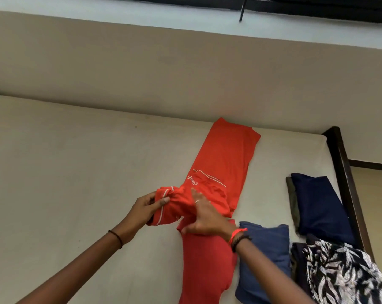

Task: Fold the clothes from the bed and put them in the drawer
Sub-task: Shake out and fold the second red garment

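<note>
Bed (76,161) bare; red garment (225,154) laid lengthwise mid-bed, folded clothes (264,260) near right. Folding step: left hand (146,207) fingers clamped on bunched sleeve (166,195), right hand (205,218) fingers straight, pressing cloth flat. Next, likely: tuck sleeve across, smooth, fold over.

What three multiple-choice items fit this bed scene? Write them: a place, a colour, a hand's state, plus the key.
1. Where does the navy garment lie? A. Right of the red garment. B. On the red garment. C. Left of it.
2. What colour is the garment being folded? A. Green. B. Red. C. White.
3. What does the left hand do? A. Lies flat. B. Grips bunched red cloth. C. Hangs empty.
Key: 1 A, it sits by the bed frame; 2 B, red cloth lies under the right hand; 3 B, its fingers curl round the bunch.
</note>
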Available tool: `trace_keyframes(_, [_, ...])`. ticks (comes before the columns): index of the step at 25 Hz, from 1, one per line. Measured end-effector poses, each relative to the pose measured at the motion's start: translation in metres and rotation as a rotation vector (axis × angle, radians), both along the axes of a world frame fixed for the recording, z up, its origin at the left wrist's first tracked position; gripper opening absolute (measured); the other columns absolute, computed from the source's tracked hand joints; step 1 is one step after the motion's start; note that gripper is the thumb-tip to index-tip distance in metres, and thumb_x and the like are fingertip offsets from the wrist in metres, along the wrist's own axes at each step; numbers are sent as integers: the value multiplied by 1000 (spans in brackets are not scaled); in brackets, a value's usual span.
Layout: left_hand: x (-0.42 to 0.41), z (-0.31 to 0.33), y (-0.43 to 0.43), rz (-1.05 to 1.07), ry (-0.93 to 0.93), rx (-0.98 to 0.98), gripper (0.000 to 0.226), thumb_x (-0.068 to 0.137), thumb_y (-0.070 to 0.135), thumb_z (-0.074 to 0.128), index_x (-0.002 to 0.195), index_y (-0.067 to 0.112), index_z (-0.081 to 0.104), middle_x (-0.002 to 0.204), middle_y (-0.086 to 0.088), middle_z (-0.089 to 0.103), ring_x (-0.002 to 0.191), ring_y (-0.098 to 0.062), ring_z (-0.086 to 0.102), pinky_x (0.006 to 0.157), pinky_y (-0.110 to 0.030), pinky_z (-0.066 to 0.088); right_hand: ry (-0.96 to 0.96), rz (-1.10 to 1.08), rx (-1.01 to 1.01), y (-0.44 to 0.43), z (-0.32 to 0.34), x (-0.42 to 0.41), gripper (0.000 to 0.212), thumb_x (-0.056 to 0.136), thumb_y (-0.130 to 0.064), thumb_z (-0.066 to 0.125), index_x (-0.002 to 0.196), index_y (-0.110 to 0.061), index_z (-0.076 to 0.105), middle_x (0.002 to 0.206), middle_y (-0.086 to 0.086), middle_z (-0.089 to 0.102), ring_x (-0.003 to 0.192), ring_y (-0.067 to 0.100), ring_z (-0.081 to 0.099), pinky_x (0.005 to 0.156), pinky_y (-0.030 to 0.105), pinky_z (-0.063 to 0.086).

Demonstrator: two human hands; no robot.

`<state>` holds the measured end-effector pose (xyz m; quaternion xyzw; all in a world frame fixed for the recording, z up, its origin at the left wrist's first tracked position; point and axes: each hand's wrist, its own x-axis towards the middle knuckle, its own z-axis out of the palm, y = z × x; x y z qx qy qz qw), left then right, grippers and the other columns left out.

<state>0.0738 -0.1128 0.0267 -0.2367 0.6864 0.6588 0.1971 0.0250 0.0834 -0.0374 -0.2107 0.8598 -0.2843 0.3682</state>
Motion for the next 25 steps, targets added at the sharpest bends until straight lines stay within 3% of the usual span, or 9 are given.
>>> trace_keyframes(2, [-16,3,2,-63,-20,4,21,91,22,61,111,22,67,99,5,74,92,-8,70,69,-13,52,82,-7,2,-16,-12,24,120,68,-39,79,151,-11,-2,157,-3,1,146,14,-4,120,37,-1])
trace_keyframes(6, [-36,5,7,-151,-54,-4,28,86,31,65,113,22,67,102,4,74,95,-12,70,77,-22,56,251,-385,-183,-25,-25,27,66,84,-24,68,141,-6,39,143,12,47,134,24,41,116,29,20])
trace_keyframes(8, [-45,10,7,-214,-94,31,36,82,39,65,114,22,67,106,1,73,99,-13,69,81,-24,56,265,-434,-172,-19,-26,20,35,86,-27,63,109,-1,62,109,19,67,103,32,61,92,32,40])
trace_keyframes(12, [-68,0,-4,-261,-71,105,31,100,37,40,115,22,63,112,-9,70,95,-17,68,77,-26,54,266,-501,-282,1,-26,20,35,83,-31,61,68,0,58,66,18,65,58,5,46,54,28,28])
trace_keyframes(14, [-80,-31,-19,-305,99,-190,27,100,11,43,122,24,53,130,-13,59,107,-20,62,91,-34,51,286,-505,-332,11,-29,22,36,82,-31,61,63,0,57,59,17,63,60,2,43,51,23,22])
trace_keyframes(15, [-85,-47,-27,-433,164,-437,45,94,1,50,131,27,44,142,-9,49,121,-20,54,103,-38,44,301,-501,-349,15,-27,24,39,80,-35,57,61,0,56,58,17,62,61,2,43,50,23,22])
trace_keyframes(18, [-92,-90,-26,-1006,316,-953,108,79,11,71,150,32,-7,159,10,2,146,-11,5,119,-40,6,417,-457,-411,27,-24,26,34,75,-32,54,56,-3,54,53,12,59,59,-1,41,47,22,20])
trace_keyframes(20, [-96,-108,-6,-1247,472,-1066,115,81,20,68,142,36,-28,155,16,-14,144,-9,-13,116,-38,-9,502,-415,-389,37,-23,28,25,72,-26,56,55,-10,50,48,7,56,57,-4,35,47,18,16])
trace_keyframes(25, [-107,-132,42,-1223,737,-964,61,95,36,38,151,27,14,157,9,20,147,-12,7,118,-46,-3,490,-374,-377,60,-11,43,20,71,-24,56,69,-21,36,63,3,51,56,-3,31,48,15,17])
